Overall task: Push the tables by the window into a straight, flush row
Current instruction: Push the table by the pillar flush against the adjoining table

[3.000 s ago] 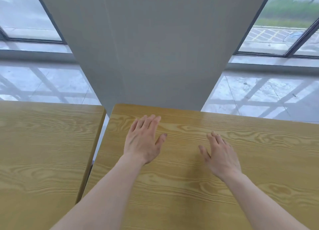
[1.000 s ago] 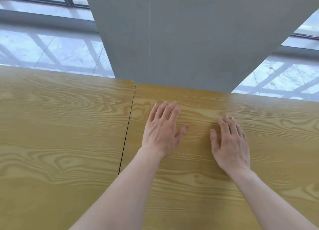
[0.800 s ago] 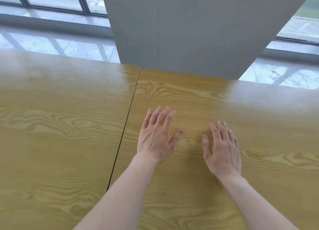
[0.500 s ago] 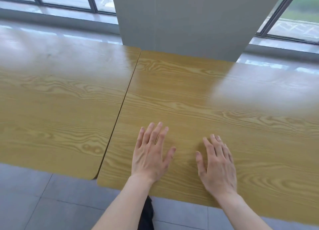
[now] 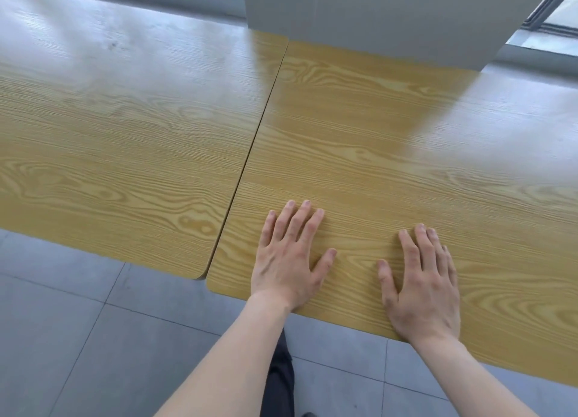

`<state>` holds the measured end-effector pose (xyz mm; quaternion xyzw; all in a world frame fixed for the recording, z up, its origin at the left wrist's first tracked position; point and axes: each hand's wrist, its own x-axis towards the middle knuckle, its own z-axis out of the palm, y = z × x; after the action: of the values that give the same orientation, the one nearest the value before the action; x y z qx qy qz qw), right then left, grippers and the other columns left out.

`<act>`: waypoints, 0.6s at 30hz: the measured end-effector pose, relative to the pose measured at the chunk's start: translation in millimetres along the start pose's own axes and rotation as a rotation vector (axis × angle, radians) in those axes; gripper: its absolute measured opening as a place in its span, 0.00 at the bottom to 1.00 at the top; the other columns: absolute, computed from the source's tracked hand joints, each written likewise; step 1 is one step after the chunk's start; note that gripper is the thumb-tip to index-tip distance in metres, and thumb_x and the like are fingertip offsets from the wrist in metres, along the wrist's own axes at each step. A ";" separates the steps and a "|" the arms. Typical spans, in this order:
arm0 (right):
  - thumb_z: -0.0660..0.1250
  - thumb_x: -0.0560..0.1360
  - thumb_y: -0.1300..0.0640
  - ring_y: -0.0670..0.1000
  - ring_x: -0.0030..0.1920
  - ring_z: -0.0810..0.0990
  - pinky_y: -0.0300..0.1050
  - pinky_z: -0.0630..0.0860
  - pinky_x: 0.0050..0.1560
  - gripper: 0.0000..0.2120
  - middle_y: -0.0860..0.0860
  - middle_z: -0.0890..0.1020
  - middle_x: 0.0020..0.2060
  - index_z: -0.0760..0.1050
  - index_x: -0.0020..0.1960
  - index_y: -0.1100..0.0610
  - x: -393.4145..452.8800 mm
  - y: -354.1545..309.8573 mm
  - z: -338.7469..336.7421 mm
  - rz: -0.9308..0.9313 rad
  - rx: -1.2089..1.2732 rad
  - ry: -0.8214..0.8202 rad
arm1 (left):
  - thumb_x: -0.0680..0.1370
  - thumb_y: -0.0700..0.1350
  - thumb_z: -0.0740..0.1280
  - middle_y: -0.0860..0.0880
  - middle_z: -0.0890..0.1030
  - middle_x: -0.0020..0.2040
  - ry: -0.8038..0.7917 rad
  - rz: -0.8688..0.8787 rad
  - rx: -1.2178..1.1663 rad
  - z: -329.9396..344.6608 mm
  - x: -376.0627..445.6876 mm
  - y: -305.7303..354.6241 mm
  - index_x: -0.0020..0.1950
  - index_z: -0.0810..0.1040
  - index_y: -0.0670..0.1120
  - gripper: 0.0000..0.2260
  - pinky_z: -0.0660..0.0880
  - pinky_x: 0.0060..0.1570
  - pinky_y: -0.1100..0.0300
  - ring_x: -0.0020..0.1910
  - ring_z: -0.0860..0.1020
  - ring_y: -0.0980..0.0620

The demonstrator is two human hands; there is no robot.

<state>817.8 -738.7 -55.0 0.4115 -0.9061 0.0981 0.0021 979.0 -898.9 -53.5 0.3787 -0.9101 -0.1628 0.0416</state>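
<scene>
Two wood-grain tables stand side by side, a thin dark seam between them. The left table (image 5: 119, 128) fills the left half of the view. The right table (image 5: 391, 128) reaches slightly nearer to me at the front corner than the left one. My left hand (image 5: 289, 257) lies flat with straight fingers near the right table's front edge, close to the seam. My right hand (image 5: 422, 279) lies flat beside it, further right, fingers together. Neither hand holds anything.
A grey pillar (image 5: 375, 13) stands against the far edge of the right table. Window frames and a grey sill (image 5: 538, 41) run behind the tables. Grey floor tiles (image 5: 78, 338) lie below, with my dark trouser leg (image 5: 278, 379) near the table's front edge.
The gap between the tables has closed to a thin seam. My view has backed away, and both hands now rest near the right table's front edge instead of mid-top.
</scene>
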 end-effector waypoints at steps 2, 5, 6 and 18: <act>0.55 0.80 0.42 0.58 0.81 0.56 0.58 0.54 0.80 0.31 0.58 0.63 0.79 0.64 0.77 0.58 0.5 -0.5 0.6 -0.003 -0.011 0.003 | 0.81 0.66 0.51 0.55 0.53 0.83 0.004 0.003 -0.011 0.6 0.6 -0.8 0.82 0.54 0.57 0.31 0.43 0.80 0.46 0.83 0.44 0.53; 0.55 0.80 0.42 0.58 0.81 0.56 0.59 0.54 0.80 0.31 0.58 0.63 0.79 0.64 0.78 0.59 2.9 -2.3 0.2 -0.002 -0.021 0.008 | 0.81 0.67 0.51 0.55 0.53 0.83 0.003 0.010 -0.008 -0.8 4.1 -3.2 0.82 0.55 0.57 0.31 0.43 0.80 0.46 0.83 0.44 0.52; 0.55 0.80 0.42 0.59 0.81 0.56 0.59 0.54 0.80 0.31 0.58 0.63 0.79 0.64 0.78 0.59 3.6 -3.5 0.3 0.001 -0.020 0.012 | 0.81 0.67 0.51 0.55 0.52 0.84 -0.001 0.011 -0.003 -1.4 5.3 -4.2 0.82 0.54 0.58 0.31 0.43 0.80 0.47 0.83 0.43 0.53; 0.55 0.80 0.41 0.58 0.81 0.55 0.59 0.55 0.79 0.31 0.57 0.62 0.79 0.63 0.78 0.57 5.2 -4.5 0.8 0.014 -0.028 0.008 | 0.80 0.67 0.52 0.56 0.54 0.83 0.005 -0.004 -0.022 -1.7 7.8 -3.2 0.82 0.55 0.58 0.31 0.44 0.80 0.47 0.83 0.45 0.53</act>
<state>817.8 -745.6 -54.6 0.4045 -0.9103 0.0871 0.0110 976.0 -907.0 -53.3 0.3805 -0.9075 -0.1716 0.0478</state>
